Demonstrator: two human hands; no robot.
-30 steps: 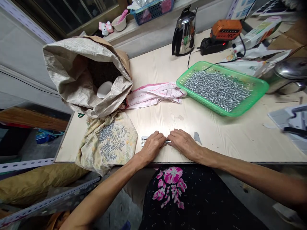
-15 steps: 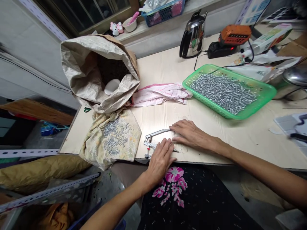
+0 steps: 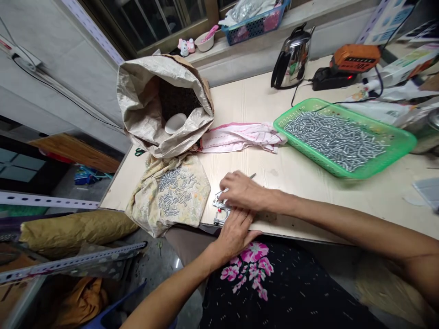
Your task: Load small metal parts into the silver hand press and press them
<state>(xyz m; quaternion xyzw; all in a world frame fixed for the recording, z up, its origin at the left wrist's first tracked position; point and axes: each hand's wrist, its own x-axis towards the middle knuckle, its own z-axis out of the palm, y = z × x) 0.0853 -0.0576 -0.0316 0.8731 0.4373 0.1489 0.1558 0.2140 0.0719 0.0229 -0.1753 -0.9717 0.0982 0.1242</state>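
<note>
A small metal clamp-like tool (image 3: 220, 211) lies near the table's front edge. My left hand (image 3: 237, 228) rests beside its lower right part, fingers extended and thumb apart. Over the tool's upper part is my right hand (image 3: 240, 188), its fingers curled down; what they hold is hidden. A thin metal tip sticks out above the right hand. Left of the tool, small metal pins (image 3: 173, 194) are spread on a yellowish patterned cloth (image 3: 144, 208).
More metal pins fill a green basket (image 3: 372, 172) at the right. An open sack (image 3: 137, 98) with a white dish inside stands behind the cloth, next to a pink-striped towel (image 3: 240, 137). A kettle (image 3: 294, 57) and an orange battery (image 3: 356, 58) are farther back.
My right hand has moved left over the tool and its fingers have curled. The tool's long arm is now mostly covered. The whole view has shifted, with things appearing farther right.
</note>
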